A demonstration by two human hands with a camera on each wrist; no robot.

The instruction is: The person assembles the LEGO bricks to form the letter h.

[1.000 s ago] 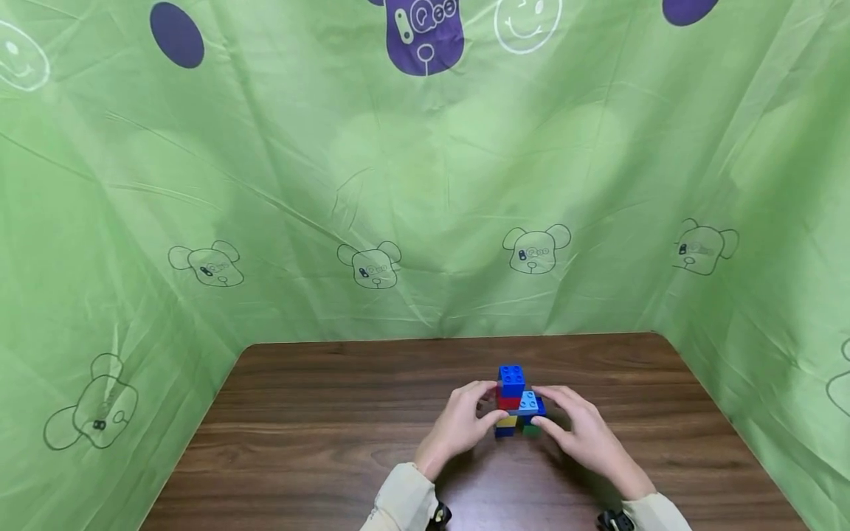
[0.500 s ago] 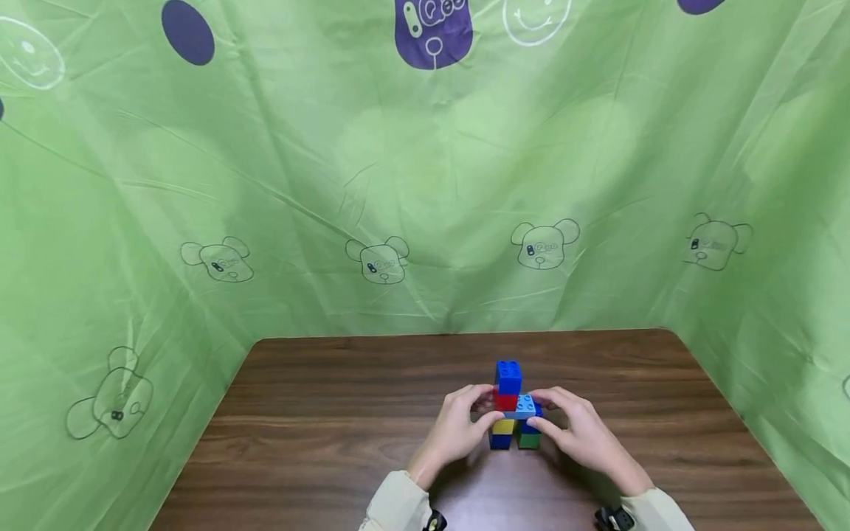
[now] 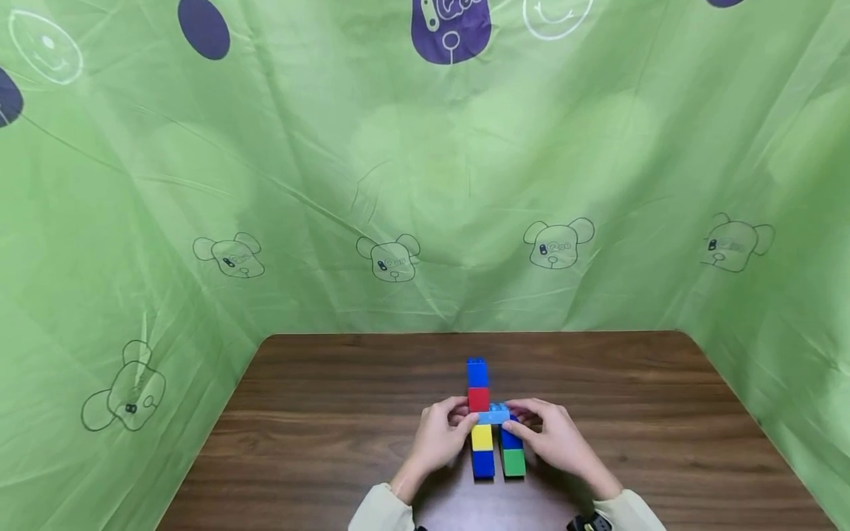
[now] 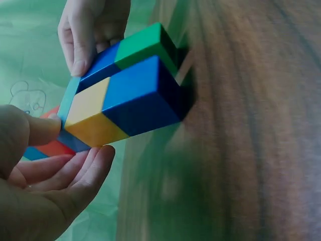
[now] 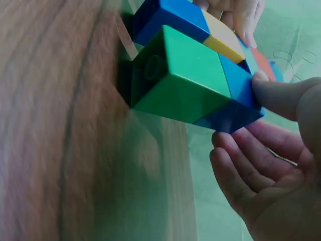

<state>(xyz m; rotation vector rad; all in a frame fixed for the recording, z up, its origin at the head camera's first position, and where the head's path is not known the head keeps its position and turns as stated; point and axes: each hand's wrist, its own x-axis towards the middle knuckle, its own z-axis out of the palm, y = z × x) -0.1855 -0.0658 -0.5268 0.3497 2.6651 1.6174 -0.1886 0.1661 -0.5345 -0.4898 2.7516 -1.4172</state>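
Note:
Both hands hold one toy-brick structure between them. A light blue brick bridges two legs: a yellow brick over a dark blue one on the left, and a blue brick over a green brick on the right. Above the bridge's left end rise a red brick and a blue brick. My left hand pinches the left side at bridge level. With thumb in front and fingers behind, my right hand grips the right side. In the right wrist view the green brick's hollow underside shows.
A brown wood-grain table lies under the hands. Green printed cloth hangs around its back and sides. Pale sleeves and dark wrist straps are at the lower edge of the head view.
The structure and both hands have come nearer to the person and shifted left in the head view. The structure has tipped, showing more of its front faces and less of its top studs.

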